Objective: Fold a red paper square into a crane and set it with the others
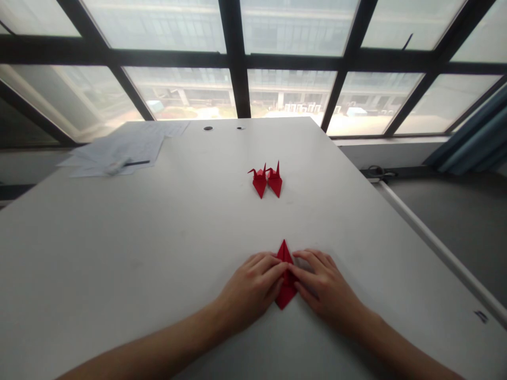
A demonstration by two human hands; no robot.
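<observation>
A piece of red origami paper (284, 301), folded into a narrow diamond, lies on the white table with one point away from me and one toward me. My left hand (257, 279) has its closed fingers on the paper's left side, covering part of it. From the right, my right hand (327, 287) grips the paper's edge, one finger at the centre crease and the others curled along the side. The fingertips of both hands meet over the middle. Beyond them stand two finished red paper cranes, the left crane (260, 184) touching the right crane (274, 183).
Sheets of paper (122, 142) lie at the table's far left, with a dark pen (137, 163) and a pale crumpled item (117, 167) on them. Two small round fittings sit near the far edge. Windows rise behind the white table (158, 227); a blue curtain (467, 137) hangs right.
</observation>
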